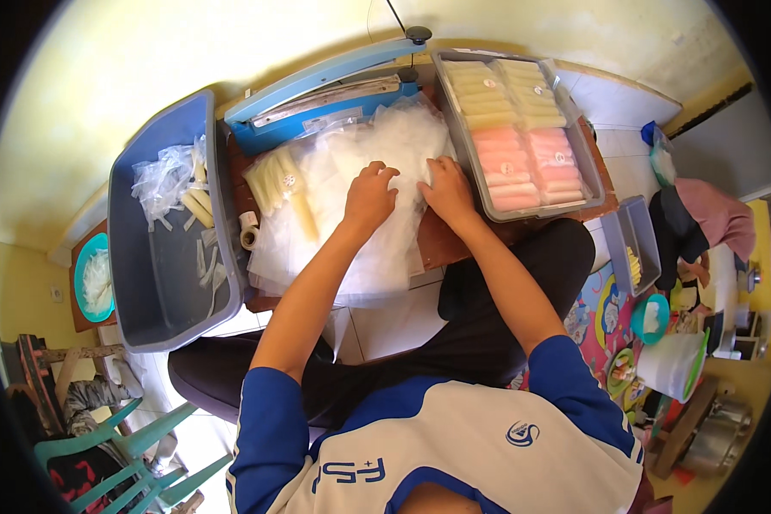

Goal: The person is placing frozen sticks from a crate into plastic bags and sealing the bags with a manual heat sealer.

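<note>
A loose pile of clear plastic bags (334, 257) covers the middle of the low brown table. My left hand (371, 197) rests on the pile, its thumb and fingers slightly bent and apart. Close to its right, my right hand (448, 190) touches the bags near their right edge, thumb and forefinger spread. Nothing shows gripped in either hand, though the fingertips partly blend with the plastic. Left of my hands, a clear pack of pale yellow sticks (272, 182) lies on the bags, with a single yellow stick (304, 216) beside it.
A blue bag sealer (325, 111) stands behind the pile. On the right, a grey tray (488, 212) holds yellow and pink packs. A deep grey bin (167, 291) with plastic scraps stands left, near a tape roll (248, 230). A person (711, 218) sits at far right.
</note>
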The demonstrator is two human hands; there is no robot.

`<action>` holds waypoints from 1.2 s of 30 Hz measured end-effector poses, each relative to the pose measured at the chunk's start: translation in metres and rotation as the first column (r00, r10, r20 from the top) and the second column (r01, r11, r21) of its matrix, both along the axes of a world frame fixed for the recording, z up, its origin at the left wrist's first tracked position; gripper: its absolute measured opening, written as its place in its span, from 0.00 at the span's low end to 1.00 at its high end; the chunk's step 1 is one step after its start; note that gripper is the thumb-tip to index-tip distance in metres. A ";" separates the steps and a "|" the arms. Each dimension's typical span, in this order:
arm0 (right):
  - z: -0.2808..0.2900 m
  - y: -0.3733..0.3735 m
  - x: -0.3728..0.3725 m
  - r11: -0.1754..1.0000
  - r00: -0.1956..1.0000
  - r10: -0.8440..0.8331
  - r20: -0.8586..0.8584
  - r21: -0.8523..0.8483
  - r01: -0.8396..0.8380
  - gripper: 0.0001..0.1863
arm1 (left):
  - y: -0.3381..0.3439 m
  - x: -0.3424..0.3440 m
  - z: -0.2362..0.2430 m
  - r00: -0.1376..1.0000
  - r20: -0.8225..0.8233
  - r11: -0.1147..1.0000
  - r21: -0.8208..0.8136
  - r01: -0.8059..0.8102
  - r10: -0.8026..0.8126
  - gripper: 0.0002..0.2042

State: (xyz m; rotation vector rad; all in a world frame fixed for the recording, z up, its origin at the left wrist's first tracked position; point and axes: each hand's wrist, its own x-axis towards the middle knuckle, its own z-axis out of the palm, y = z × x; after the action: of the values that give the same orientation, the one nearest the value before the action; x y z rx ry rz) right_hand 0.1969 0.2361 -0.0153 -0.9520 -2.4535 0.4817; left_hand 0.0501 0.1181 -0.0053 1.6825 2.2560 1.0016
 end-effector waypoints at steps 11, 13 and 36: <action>-0.002 0.020 -0.015 0.984 0.906 -0.115 -0.408 -0.174 0.047 0.07 | 0.022 0.006 -0.011 0.999 -0.053 0.998 -0.058 -0.003 0.000 0.12; 0.002 0.015 -0.021 0.967 0.856 -0.178 -0.485 -0.248 0.061 0.07 | 0.024 0.006 -0.011 0.999 -0.020 0.999 0.037 -0.036 0.037 0.14; 0.035 -0.010 -0.022 0.960 0.608 -0.150 -0.779 -0.261 -0.097 0.09 | 0.052 0.017 0.003 0.944 0.326 0.954 0.259 -0.149 0.059 0.10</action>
State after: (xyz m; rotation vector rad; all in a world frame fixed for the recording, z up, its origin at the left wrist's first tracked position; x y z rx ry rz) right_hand 0.1745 0.2262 0.0199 -0.6498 -1.5562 1.0158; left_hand 0.0668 0.1701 -0.0019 1.3777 2.0862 1.5572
